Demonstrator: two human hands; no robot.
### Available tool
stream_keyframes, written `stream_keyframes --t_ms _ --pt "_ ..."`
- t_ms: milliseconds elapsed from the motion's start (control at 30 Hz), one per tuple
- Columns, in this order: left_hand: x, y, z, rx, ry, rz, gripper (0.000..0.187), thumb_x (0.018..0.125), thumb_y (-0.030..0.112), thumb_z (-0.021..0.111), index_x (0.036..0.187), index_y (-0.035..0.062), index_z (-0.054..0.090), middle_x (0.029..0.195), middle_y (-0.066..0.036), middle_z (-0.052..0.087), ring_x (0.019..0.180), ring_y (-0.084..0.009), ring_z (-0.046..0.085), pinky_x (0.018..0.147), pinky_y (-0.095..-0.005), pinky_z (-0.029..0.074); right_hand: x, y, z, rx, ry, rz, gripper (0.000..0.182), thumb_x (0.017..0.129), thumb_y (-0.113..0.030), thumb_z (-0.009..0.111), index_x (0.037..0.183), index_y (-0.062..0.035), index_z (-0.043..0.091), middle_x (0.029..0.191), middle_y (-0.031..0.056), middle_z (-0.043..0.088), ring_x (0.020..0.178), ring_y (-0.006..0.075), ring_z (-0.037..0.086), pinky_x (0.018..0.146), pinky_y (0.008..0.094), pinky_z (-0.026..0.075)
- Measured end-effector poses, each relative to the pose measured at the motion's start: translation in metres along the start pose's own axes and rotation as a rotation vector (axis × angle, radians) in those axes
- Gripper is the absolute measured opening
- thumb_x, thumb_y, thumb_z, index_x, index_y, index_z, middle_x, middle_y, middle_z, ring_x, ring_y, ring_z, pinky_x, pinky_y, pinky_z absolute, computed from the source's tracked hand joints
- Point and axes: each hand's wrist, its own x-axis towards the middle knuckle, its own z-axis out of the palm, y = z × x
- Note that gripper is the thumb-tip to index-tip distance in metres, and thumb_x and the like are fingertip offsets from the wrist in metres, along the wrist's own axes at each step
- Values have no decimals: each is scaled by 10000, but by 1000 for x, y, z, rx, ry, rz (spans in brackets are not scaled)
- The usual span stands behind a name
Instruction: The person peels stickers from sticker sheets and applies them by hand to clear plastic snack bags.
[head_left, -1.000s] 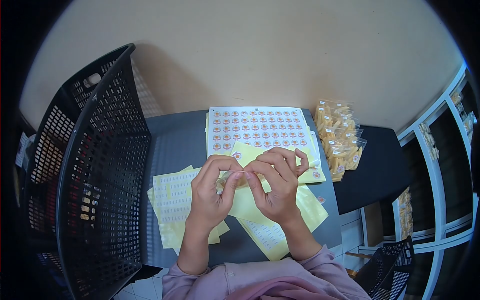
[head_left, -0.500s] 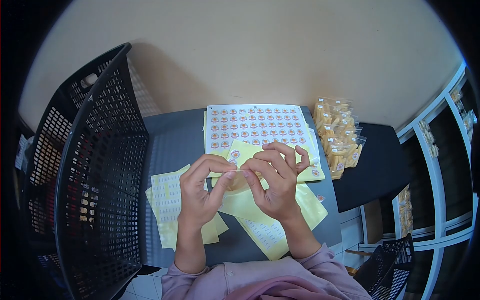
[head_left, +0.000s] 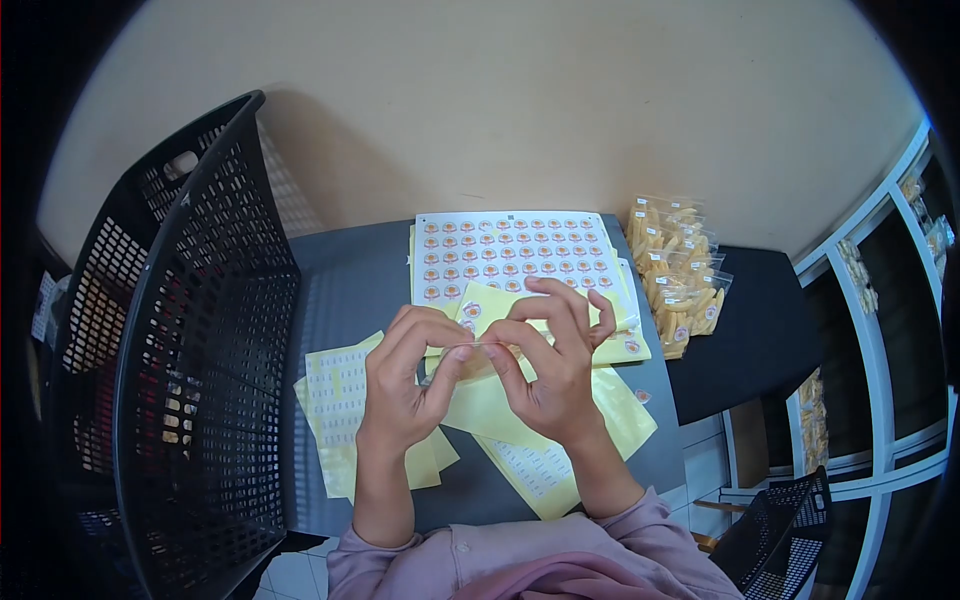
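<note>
My left hand (head_left: 405,378) and my right hand (head_left: 550,370) meet above the grey table, thumbs and forefingers pinching the top edge of a thin clear plastic bag (head_left: 474,368). The bag's contents, if any, are hard to make out. Behind the hands lies a white sheet of round orange stickers (head_left: 508,247) on yellow backing. Yellow sheets (head_left: 497,412) spread beneath the hands. Left of my left wrist is a sheet of small printed labels (head_left: 337,393), and another label sheet (head_left: 535,467) lies beside my right forearm.
A large black perforated basket (head_left: 205,330) stands on the left. Clear bags of yellow sticks (head_left: 680,265) are piled at the table's right edge, next to a black surface (head_left: 745,345). A smaller black basket (head_left: 775,535) sits low at the right, near white-framed shelves (head_left: 880,400).
Both hands still pinch the bag edge, with only slight finger shifts. The bag hangs a little differently below the fingers. The whole view has moved very slightly.
</note>
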Motion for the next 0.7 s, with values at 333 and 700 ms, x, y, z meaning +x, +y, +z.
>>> stream_keyframes --t_ms 333,700 --pt "0 -1 -6 75 18 34 69 681 -28 607 711 5 554 714 -97 570 691 -219 539 627 -292 422 3 6 -8 -72 12 24 68 677 -194 669 697 -212 606 883 -14 435 1089 206 389 914 427 107" --pt "-3 -2 -13 -41 51 43 78 670 -14 616 729 7 570 716 -87 580 683 -199 539 633 -280 425 6 4 -20 -23 26 2 113 642 -157 690 702 -176 597 871 12 434 1070 255 418 894 420 167"
